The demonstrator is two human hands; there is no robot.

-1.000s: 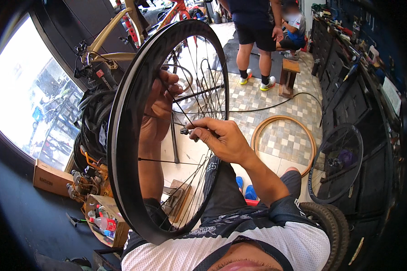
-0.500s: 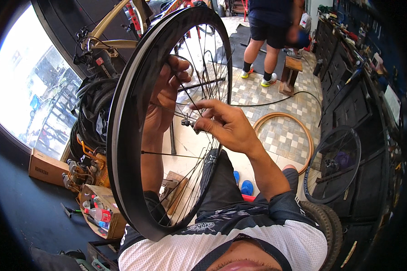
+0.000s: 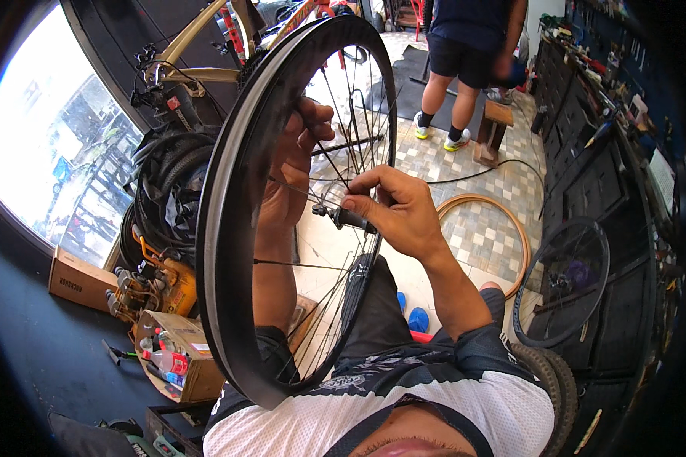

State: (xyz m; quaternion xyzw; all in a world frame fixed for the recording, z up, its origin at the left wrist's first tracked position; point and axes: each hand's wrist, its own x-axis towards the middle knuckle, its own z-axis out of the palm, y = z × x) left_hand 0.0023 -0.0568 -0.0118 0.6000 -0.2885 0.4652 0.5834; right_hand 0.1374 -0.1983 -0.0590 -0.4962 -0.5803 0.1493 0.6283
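Observation:
A black deep-rimmed bicycle wheel (image 3: pixel 222 206) stands upright before me, its lower part against my body. Thin black spokes run to a dark hub (image 3: pixel 351 218) in its middle. My right hand (image 3: pixel 400 213) is closed just above the hub, thumb and forefinger pinching the inner end of a spoke (image 3: pixel 331 161). My left hand (image 3: pixel 286 171) reaches up behind the near side of the rim, which partly covers it. Its fingers are curled about the outer part of that same spoke.
A tan tyre (image 3: pixel 524 244) and a second wheel (image 3: pixel 520 312) are at the right, beside dark drawers (image 3: pixel 568 164). Another person (image 3: pixel 461 68) stands beyond, near a wooden stool (image 3: pixel 493 129). On the left are hanging tyres (image 3: pixel 156 175) and a carton of bottles (image 3: pixel 198 365).
The wheel has shifted slightly right. My right thumb and forefinger have come together on the spoke above the hub, whose body now shows. The other person has moved slightly right.

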